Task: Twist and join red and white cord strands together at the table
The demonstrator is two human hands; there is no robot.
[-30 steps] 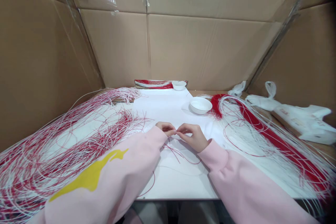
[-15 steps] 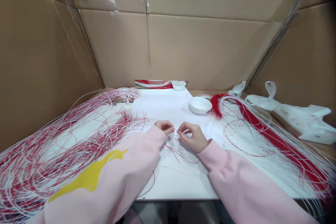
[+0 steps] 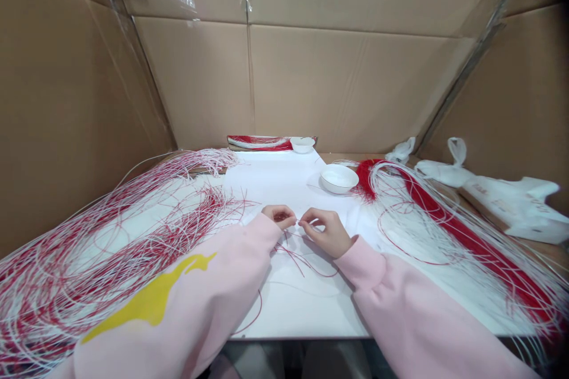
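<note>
Left hand [image 3: 279, 215] and right hand [image 3: 323, 232] pinched narrow at fingertips above white sheet [image 3: 275, 183], any held strand too fine to tell; large red-white strand heap [image 3: 111, 237] left of sheet, red strand bundle [image 3: 471, 243] right of sheet, few loose red strands [image 3: 302, 263] on sheet

The left hand [image 3: 279, 216] and right hand [image 3: 323, 232] meet just below the middle of the frame, each curled into a small pinch, their fingertips just apart. The left sleeve [image 3: 178, 299] and right sleeve [image 3: 413, 314], both pink, angle inward from the lower corners, wrists slightly bent.
</note>
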